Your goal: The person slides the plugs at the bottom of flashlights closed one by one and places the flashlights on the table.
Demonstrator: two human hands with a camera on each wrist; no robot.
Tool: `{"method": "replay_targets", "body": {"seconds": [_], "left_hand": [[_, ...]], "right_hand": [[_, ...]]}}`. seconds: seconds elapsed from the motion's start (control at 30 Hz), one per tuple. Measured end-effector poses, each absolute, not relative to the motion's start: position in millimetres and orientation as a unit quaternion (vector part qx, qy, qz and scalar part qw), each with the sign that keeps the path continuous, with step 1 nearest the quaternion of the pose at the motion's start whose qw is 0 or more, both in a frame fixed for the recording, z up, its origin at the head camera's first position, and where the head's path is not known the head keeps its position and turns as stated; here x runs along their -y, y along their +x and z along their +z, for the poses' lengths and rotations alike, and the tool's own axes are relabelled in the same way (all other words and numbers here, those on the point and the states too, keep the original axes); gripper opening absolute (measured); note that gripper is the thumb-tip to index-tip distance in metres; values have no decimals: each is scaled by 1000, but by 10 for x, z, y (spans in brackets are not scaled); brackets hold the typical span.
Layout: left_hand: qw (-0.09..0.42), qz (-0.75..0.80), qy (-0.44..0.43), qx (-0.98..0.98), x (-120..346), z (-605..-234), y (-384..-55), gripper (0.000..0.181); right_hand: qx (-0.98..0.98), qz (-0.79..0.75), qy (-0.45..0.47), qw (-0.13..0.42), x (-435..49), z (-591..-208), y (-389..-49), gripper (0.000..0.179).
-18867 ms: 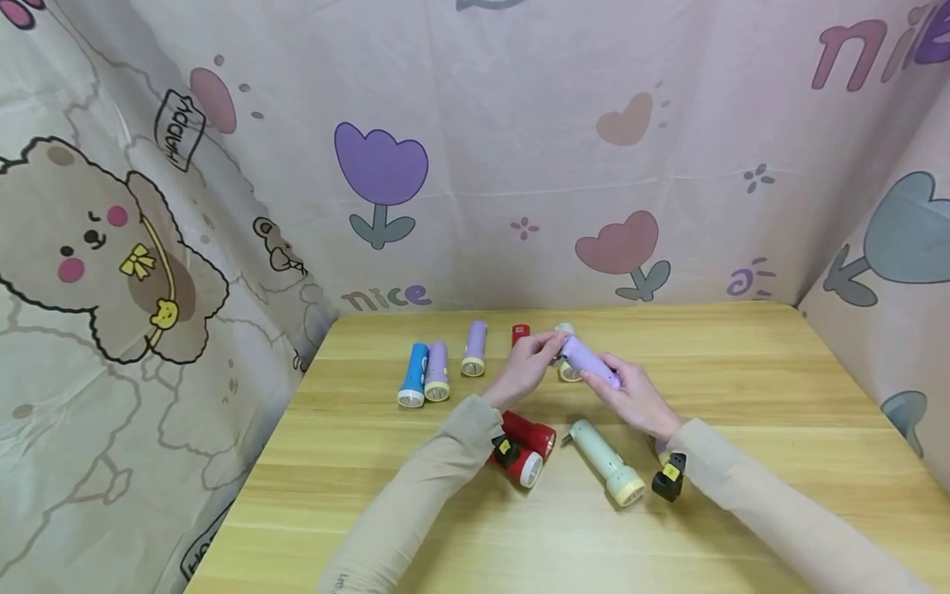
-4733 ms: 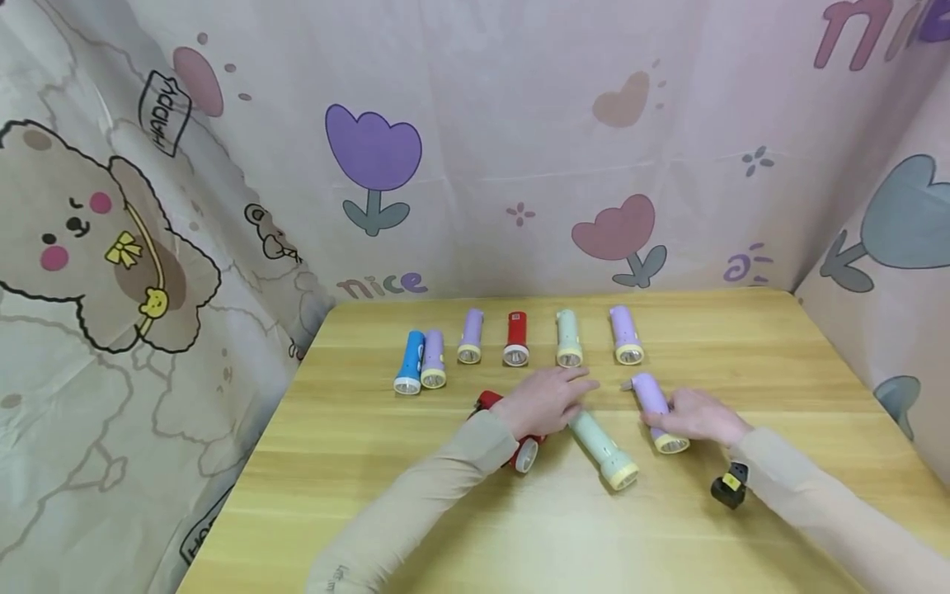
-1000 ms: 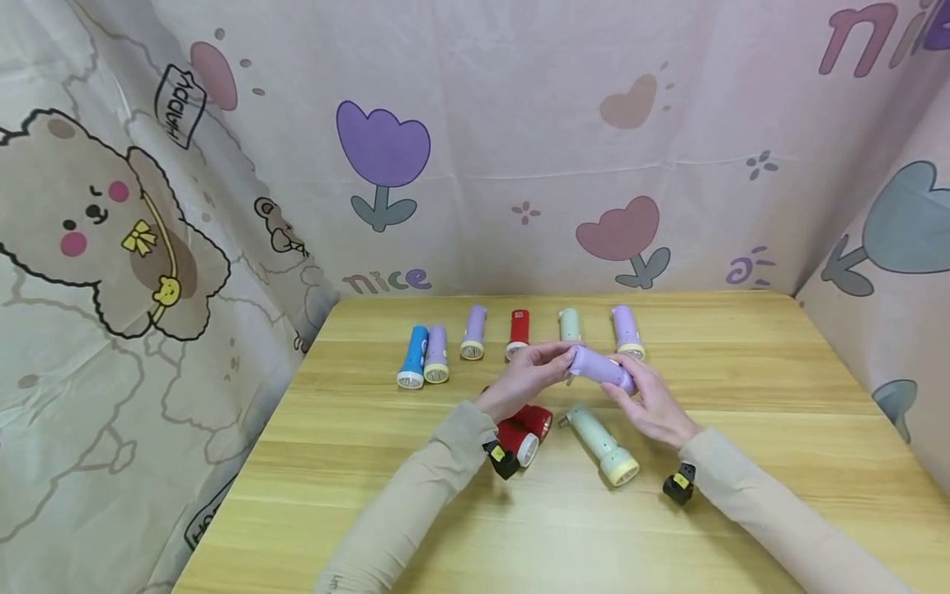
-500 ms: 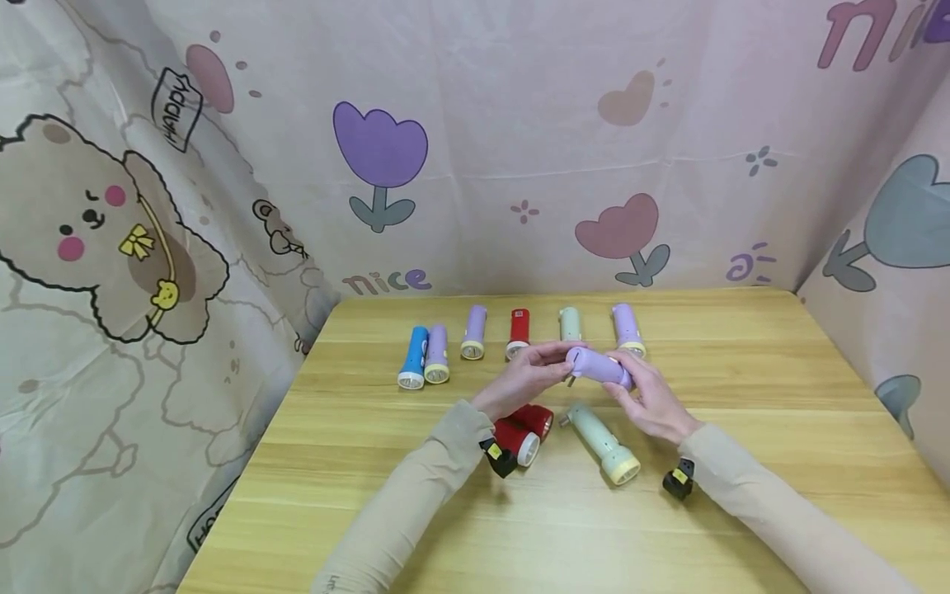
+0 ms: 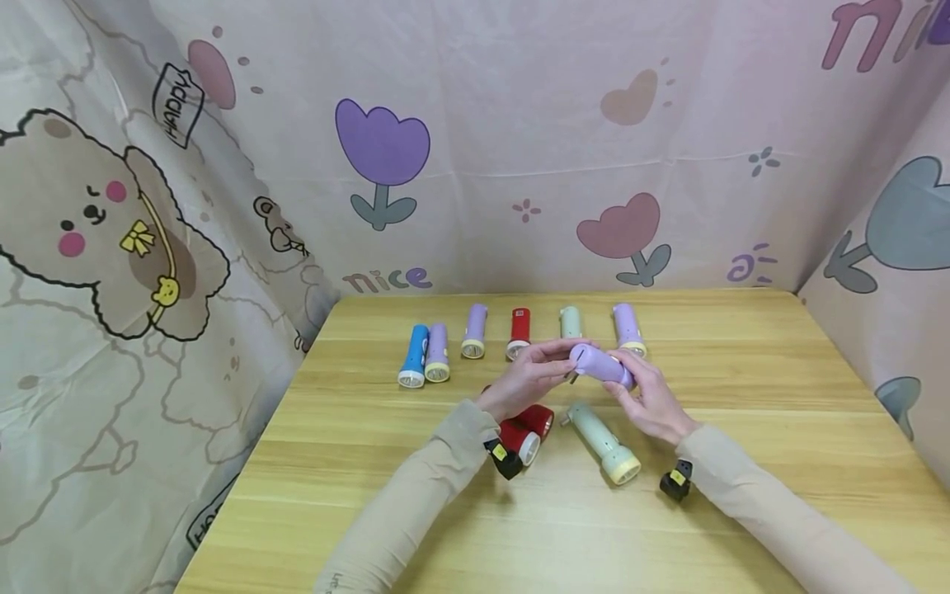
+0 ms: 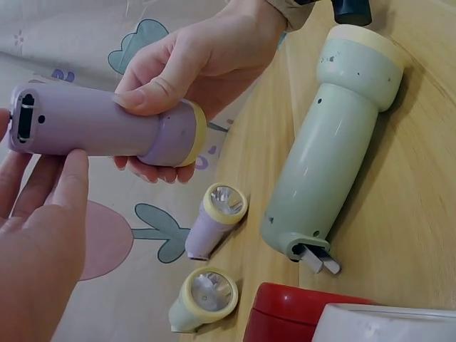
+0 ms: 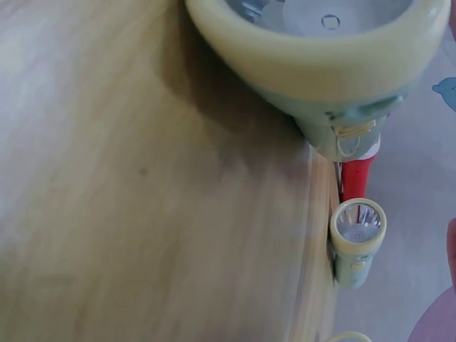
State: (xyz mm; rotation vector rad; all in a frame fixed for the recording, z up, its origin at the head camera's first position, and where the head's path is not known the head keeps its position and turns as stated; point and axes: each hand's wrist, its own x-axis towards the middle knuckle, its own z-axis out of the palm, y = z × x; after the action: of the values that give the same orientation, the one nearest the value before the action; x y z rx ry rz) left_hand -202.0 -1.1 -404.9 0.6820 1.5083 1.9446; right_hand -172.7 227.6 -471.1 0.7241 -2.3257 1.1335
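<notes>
Both hands hold a purple flashlight [image 5: 603, 366] above the table, its tail end turned to the left. The right hand [image 5: 653, 400] grips the body near the cream-rimmed head, thumb along the side in the left wrist view. At the tail the left hand [image 5: 523, 381] pinches with thumb and fingertips, beside a dark slot [image 6: 26, 117]. Beneath them lies a pale green flashlight [image 5: 604, 444] with two metal prongs [image 6: 320, 258] sticking out of its tail. Two red flashlights [image 5: 529, 450] lie partly hidden under the left wrist. The right wrist view mostly shows the green flashlight's head [image 7: 320, 64].
Along the back of the wooden table [image 5: 356, 495] stand a purple flashlight [image 5: 475, 330], a red one [image 5: 520, 330], a green one [image 5: 571, 322] and another purple one [image 5: 627, 328]. A blue flashlight [image 5: 414, 355] and a purple one [image 5: 438, 353] sit side by side further left.
Several seconds ago this purple flashlight lay on the table under the right hand; now both hands hold it raised. An earlier one has joined the back row. Over the last second it has tilted slightly.
</notes>
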Motion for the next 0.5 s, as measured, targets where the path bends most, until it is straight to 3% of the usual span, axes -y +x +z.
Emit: {"method": "replay_targets", "body": {"seconds": [0.5], "left_hand": [[283,741,233,-562,-30,-4097,-1976,50]], "right_hand": [[836,435,246,226,-2246,-4757,-1690,43]]}}
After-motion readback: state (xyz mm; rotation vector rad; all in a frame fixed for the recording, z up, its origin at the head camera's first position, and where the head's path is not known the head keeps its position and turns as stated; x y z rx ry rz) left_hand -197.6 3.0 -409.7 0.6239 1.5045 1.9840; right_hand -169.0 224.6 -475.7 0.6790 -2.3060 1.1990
